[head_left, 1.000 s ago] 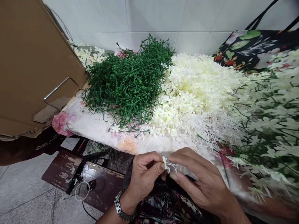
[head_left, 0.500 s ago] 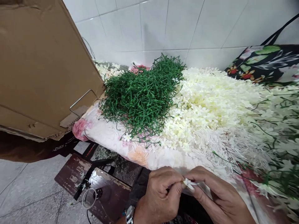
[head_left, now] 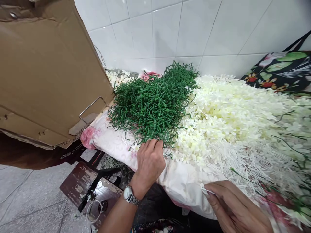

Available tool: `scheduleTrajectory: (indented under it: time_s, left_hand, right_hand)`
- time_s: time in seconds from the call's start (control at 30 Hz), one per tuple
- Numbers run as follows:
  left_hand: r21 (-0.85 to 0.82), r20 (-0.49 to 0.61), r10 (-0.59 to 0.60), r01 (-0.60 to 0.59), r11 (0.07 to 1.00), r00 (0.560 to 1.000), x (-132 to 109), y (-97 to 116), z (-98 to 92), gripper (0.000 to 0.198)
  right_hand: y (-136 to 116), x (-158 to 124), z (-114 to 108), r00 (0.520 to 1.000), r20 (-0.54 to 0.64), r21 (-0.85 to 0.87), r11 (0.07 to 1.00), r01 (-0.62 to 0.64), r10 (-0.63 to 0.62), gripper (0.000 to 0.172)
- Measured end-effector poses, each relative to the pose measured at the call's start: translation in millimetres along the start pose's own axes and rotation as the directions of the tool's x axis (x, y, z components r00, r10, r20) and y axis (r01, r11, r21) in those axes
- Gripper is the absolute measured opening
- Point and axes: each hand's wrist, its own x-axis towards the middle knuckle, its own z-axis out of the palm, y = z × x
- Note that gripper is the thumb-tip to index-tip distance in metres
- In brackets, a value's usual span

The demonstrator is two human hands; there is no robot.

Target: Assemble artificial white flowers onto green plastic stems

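My left hand [head_left: 151, 160], with a watch on the wrist, reaches to the near edge of a tangled pile of green plastic stems [head_left: 155, 106]. Its fingers are bent down and their tips are hidden, so what they hold cannot be made out. My right hand [head_left: 233, 204] pinches a small white flower piece [head_left: 203, 188] between thumb and forefinger, above the cloth's front edge. To the right of the stems lies a broad heap of cream-white flowers [head_left: 225, 110], with thin white stalks at its near side.
A cardboard box [head_left: 51, 74] stands at the left. The floral cloth [head_left: 184, 178] covers the work surface. Below it are a dark stool [head_left: 80, 184] and a clear plastic cup [head_left: 94, 211]. A floral bag [head_left: 279, 71] leans at the back right.
My left hand has left the white flower piece and moved up and left to the green stems. My right hand keeps the flower piece and has shifted slightly right. The view has shifted a little.
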Motion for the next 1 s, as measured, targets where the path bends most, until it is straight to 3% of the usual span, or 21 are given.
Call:
scheduleTrajectory:
  time_s: [0.13,0.27,0.47,0.6,0.7,0.8,0.9,1.0]
  left_hand:
    - [-0.037,-0.026,0.008,-0.009,0.999,1.0,-3,9,-0.7,0.03]
    - [-0.14,-0.117,0.021,-0.037,0.989,0.993,-21,21,-10.6,0.028]
    - [-0.285,-0.164,-0.012,-0.036,0.958,0.986,-44,33,-22.1,0.022]
    - [-0.393,-0.199,0.013,-0.092,0.915,0.98,-52,39,-29.4,0.024]
    - [-0.38,-0.239,0.102,-0.189,0.906,0.966,-54,43,-33.0,0.026]
    - [-0.34,-0.204,0.276,-0.333,0.88,0.939,-54,47,-35.2,0.025]
    - [-0.328,-0.147,0.42,-0.445,0.833,0.895,-51,51,-35.7,0.026]
    - [-0.356,-0.126,0.525,-0.533,0.768,0.842,-48,55,-33.7,0.025]
  right_hand:
    - [1,-4,0,1.0,0.011,0.035,0.999,-0.005,0.005,0.01]
    - [1,-4,1,1.0,0.011,0.068,0.998,0.009,-0.01,0.011]
    - [-3,-1,2,1.0,-0.026,0.103,0.995,0.011,-0.008,0.011]
    - [-6,2,0,0.996,-0.073,0.167,0.985,-0.038,0.05,0.012]
    - [-7,1,-4,0.987,-0.074,0.256,0.959,-0.122,0.146,0.012]
    - [-8,2,-11,0.952,-0.06,0.42,0.873,-0.249,0.301,0.011]
    - [-10,5,-17,0.894,0.048,0.625,0.685,-0.375,0.445,0.007]
    - [-13,7,-21,0.856,0.142,0.759,0.5,-0.417,0.498,0.003]
